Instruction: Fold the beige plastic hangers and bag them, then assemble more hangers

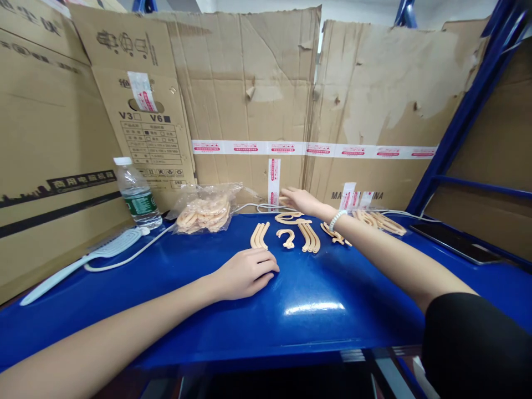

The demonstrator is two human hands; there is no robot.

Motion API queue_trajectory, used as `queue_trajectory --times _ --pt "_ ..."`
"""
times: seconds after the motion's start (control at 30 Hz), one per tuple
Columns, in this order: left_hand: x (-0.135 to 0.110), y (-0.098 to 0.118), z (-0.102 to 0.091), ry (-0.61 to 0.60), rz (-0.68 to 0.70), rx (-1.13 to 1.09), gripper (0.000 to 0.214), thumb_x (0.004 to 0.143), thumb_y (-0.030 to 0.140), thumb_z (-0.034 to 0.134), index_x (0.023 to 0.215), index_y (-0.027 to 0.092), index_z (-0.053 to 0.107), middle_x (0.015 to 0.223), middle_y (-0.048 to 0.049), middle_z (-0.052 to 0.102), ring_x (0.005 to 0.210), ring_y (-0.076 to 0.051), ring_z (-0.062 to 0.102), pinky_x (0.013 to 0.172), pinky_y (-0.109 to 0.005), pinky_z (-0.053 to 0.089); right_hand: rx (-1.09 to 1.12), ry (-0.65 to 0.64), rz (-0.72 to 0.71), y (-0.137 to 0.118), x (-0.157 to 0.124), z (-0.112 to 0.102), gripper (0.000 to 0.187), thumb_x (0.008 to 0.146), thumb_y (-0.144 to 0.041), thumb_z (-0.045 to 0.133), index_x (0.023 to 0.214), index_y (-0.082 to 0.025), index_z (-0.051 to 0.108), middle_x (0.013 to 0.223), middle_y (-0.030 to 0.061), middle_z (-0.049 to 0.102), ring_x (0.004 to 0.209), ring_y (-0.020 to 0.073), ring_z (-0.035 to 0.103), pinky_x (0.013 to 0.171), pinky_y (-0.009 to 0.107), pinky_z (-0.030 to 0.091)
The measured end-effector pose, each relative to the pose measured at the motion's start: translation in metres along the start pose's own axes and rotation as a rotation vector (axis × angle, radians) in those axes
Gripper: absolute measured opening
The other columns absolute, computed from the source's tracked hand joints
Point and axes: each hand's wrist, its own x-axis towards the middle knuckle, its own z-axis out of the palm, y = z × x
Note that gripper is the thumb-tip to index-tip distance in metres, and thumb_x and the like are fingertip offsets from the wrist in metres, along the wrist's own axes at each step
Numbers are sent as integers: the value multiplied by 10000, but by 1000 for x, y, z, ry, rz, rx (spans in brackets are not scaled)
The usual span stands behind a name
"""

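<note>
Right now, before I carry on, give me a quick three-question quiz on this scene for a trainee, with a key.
1. Which hand is stretched farther back over the glossy blue table?
2. True or false: the clear plastic bottle with a white cap stands upright, left of the transparent plastic bag of beige pieces as pictured.
3. What lies between the two groups of curved beige strips?
A) a slim black phone
B) a beige hook-shaped piece
C) a pale, long-handled hairbrush

Key:
1. The right hand; the left hand is nearer the front.
2. True.
3. B.
</note>
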Motion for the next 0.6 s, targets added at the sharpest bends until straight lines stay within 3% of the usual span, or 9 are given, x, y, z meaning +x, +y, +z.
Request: queue_trajectory --times 0.07,0.17,0.23,0.3,0.37,0.43,0.5,0.6 --pt "1 2 0 51 -41 -44 229 930 174 459 1108 192 602 1067 -75 661 992 -213 617 911 -373 490 19 108 -12 -1 -1 -13 140 961 -202 432 1067 -170 516 1009 98 586 855 190 570 741 268 392" --pt "4 8 0 298 -242 -257 464 887 174 520 1339 223 424 1296 -114 543 1012 -199 609 886 -366 519 55 196 -53 -17 -11 -33 103 953 -172 430 1032 -173 495 962 66 558 819 164 548 740 263 404" --pt "7 12 0 472 -430 -451 615 874 222 556 1422 253 278 1450 -148 378 1017 -189 615 832 -339 547 86 194 -108 -40 -27 -43 85 935 -157 466 1009 -181 498 950 48 552 827 152 553 735 248 414" --pt "10 17 -1 502 -552 -612 643 869 297 583 1421 254 256 1478 -166 337 994 -196 637 786 -330 560 138 118 -188 -71 -48 -51 143 909 -119 500 1036 -184 503 959 46 558 805 146 566 689 240 414" --pt "12 22 -2 404 -581 -703 501 885 359 562 1329 196 396 1297 -155 545 868 -193 667 727 -319 555 99 -29 -257 -102 -69 -56 201 884 -80 513 1051 -191 519 978 49 563 751 135 578 624 232 398" --pt "12 27 -4 320 -569 -700 294 915 396 508 1055 150 585 925 -91 688 713 -182 655 660 -291 524 12 -134 -280 -127 -86 -58 259 863 -61 526 1093 -178 524 1020 79 568 697 140 589 565 242 378" --pt "11 31 -4 307 -563 -660 326 931 412 476 778 157 612 677 -46 659 628 -175 626 617 -271 486 -31 -183 -276 -143 -96 -58 400 803 8 539 1168 -148 495 1072 119 569 703 162 612 560 258 391" --pt "11 34 -3 324 -563 -727 340 926 425 494 738 163 603 641 -34 659 604 -174 627 609 -265 485 87 -186 -232 -146 -99 -56 420 810 1 539 1201 -131 458 1123 150 575 758 186 636 606 280 448"
